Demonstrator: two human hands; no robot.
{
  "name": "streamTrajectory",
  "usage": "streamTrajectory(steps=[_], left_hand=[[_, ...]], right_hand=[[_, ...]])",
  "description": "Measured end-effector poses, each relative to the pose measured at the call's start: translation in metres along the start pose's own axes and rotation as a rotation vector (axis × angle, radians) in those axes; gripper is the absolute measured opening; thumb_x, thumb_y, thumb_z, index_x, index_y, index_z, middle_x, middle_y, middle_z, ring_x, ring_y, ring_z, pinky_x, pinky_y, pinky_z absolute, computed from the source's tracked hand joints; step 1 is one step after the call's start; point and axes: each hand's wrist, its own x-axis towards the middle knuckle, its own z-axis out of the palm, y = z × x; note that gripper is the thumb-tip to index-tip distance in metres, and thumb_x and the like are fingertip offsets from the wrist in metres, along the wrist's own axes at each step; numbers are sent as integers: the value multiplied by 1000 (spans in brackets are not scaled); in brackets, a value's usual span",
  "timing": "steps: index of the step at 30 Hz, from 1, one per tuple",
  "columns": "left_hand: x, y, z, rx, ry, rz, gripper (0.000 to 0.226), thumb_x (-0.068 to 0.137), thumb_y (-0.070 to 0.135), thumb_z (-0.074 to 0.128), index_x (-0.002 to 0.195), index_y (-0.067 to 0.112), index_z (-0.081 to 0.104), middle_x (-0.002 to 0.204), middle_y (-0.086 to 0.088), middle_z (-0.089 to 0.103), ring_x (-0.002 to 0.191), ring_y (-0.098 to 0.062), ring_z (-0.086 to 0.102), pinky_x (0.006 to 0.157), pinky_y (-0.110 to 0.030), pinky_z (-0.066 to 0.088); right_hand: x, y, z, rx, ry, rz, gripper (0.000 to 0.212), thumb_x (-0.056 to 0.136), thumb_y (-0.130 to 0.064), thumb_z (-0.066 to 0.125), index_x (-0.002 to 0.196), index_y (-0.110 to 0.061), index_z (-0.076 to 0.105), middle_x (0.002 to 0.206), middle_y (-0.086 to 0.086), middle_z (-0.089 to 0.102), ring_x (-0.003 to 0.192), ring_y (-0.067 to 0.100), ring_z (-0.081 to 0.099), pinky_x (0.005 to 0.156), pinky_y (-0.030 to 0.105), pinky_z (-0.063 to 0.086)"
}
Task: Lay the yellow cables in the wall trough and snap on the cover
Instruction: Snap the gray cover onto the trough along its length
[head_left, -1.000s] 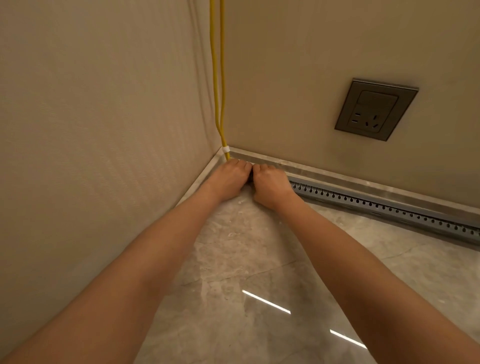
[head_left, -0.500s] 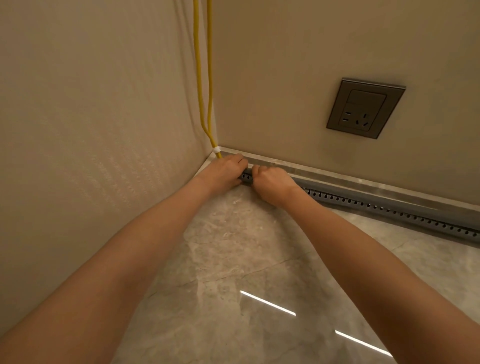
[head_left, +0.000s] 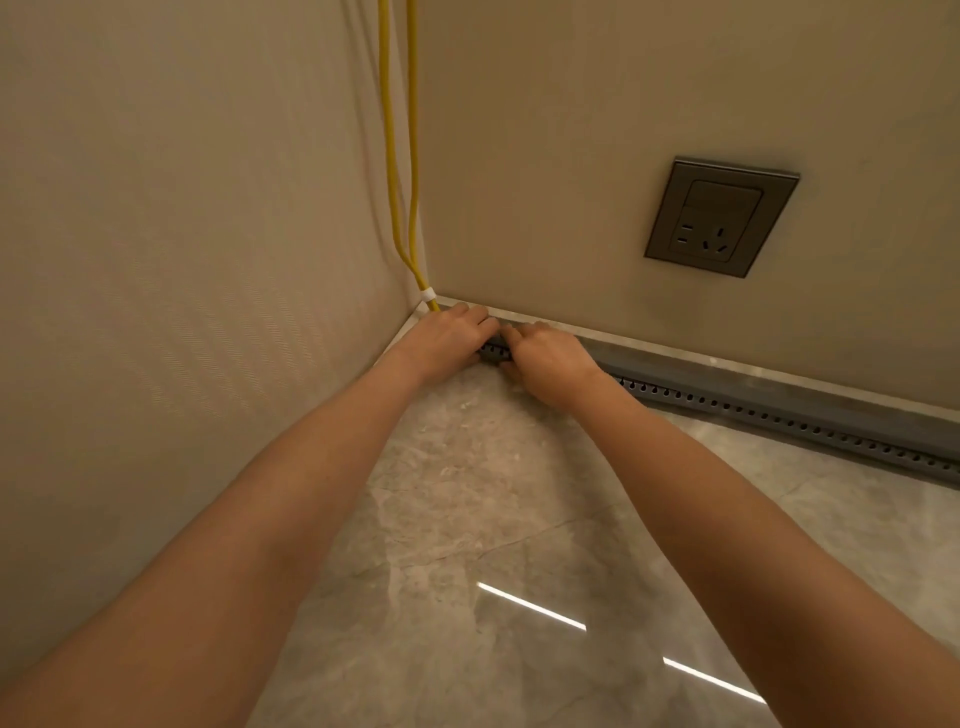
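Since a moment ago my hands have drawn slightly apart, so a short stretch of the grey perforated trough (head_left: 493, 352) shows between them. My left hand (head_left: 449, 340) and right hand (head_left: 553, 361) sit at the room's corner, mid-frame, fingers curled over the trough's top edge; whether they grasp anything beneath, I cannot tell. Two yellow cables (head_left: 399, 156) hang down the corner from the top of the frame, bound by a white tie (head_left: 428, 296) just above my left hand. The trough runs off to the right along the wall's foot, below a grey socket (head_left: 722, 215).
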Motion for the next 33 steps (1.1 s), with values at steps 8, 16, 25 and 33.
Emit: streamTrajectory(steps=[8,16,25,33], left_hand=[[9,-12,5,-96,-8,-8,33,88,13,59,118,2,50,118,-17,50,111,-33,51,85,-47,48],[23,-6,9,-250,0,-42,48,90,30,58,132,12,46,131,-9,51,120,-26,49,101,-35,37],[38,13,12,-309,-41,-97,40,93,30,55,126,7,50,127,-14,52,121,-28,46,94,-38,41],[36,7,7,-353,-68,-158,43,88,27,61,126,8,53,127,-14,53,121,-28,46,94,-35,41]], right_hand=[[-10,24,9,212,28,230,44,89,-22,58,129,-9,47,127,14,56,117,32,51,95,38,42],[3,21,16,255,124,205,40,89,-17,57,127,-7,50,129,14,54,121,30,45,100,35,34],[1,26,13,379,124,172,44,84,-16,56,126,-4,53,118,18,55,113,32,48,96,34,39],[-38,53,10,213,126,195,44,88,-24,54,130,-12,48,124,11,54,117,28,48,100,35,37]])
